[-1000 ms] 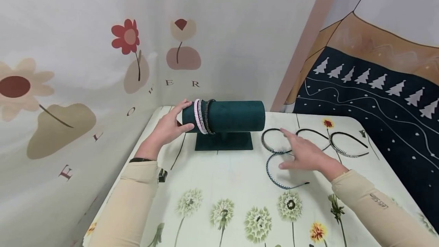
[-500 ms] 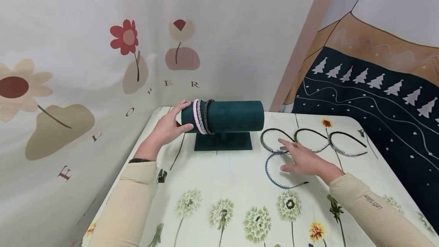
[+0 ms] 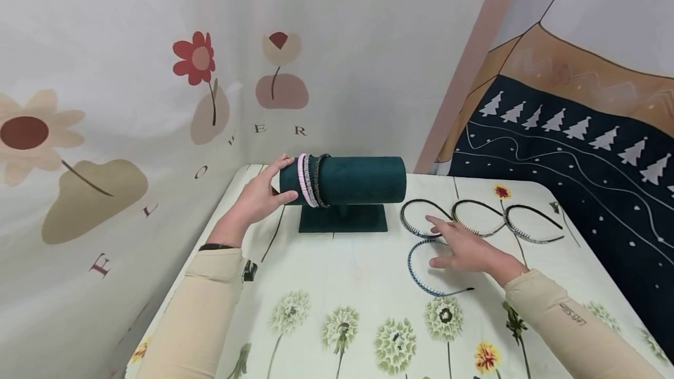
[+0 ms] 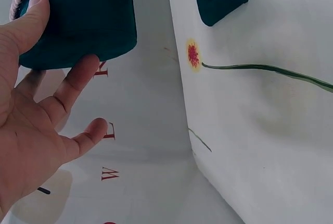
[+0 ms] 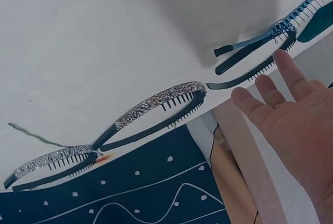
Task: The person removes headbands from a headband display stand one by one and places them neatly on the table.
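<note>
while the left hand (image 3: 257, 196) holds the roll (image 3: 363, 179), grip clamped, near the worktop's (image 3: 337, 274) far edge, the right hand (image 3: 467, 248), grip apart, is near headbands (image 3: 410, 265) toward the right edge.

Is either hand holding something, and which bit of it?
The left hand holds the dark green roll by its left end. The right hand holds nothing; it hovers by the headbands.

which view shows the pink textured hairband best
The head view: the pink textured hairband shows its near side unobstructed around the dark green fabric cylinder. Left wrist catches only a piece, top left; right wrist shows none.
</note>
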